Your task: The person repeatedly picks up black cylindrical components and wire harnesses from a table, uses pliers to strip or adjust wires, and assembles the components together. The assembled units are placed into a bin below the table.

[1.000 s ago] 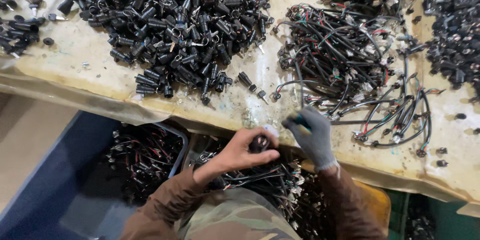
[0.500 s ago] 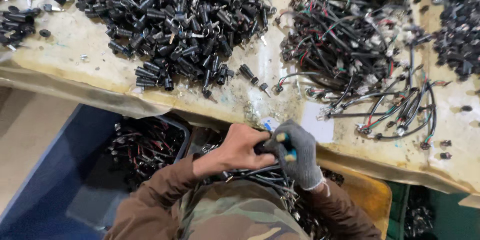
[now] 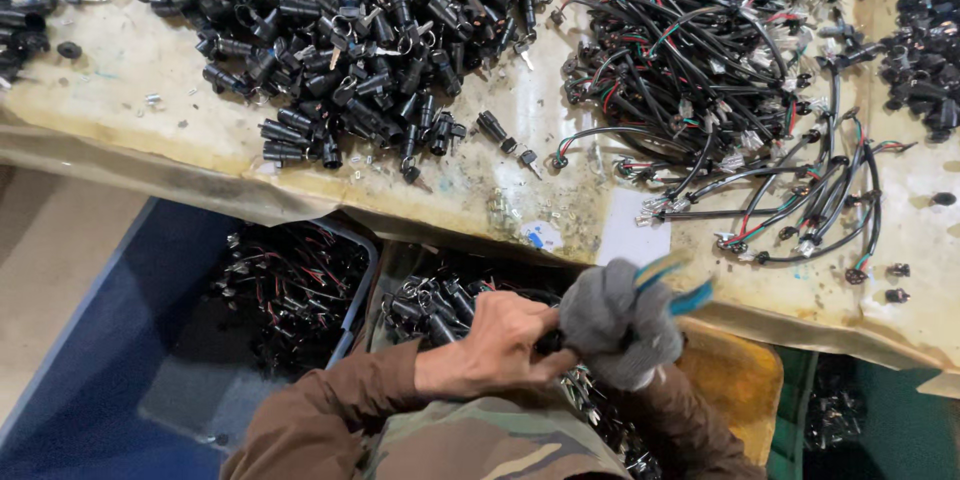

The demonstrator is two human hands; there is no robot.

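Below the stained beige desk (image 3: 480, 195) edge, your bare left hand (image 3: 500, 345) and grey-gloved right hand (image 3: 620, 320) meet, fingers clenched together on a small black part (image 3: 548, 342), mostly hidden, above a bin of black wired parts (image 3: 440, 305)

Bare table (image 3: 470, 190) between the lock pile (image 3: 340, 30) and wire tangle (image 3: 740, 90) leaves a passage; two loose locks (image 3: 505, 140) lie in it. Parts-filled bins (image 3: 290, 290) crowd below the edge.

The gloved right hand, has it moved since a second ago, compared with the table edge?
Yes. The gloved right hand has dropped from above the table edge to just below it, toward the body, meeting the bare left hand.
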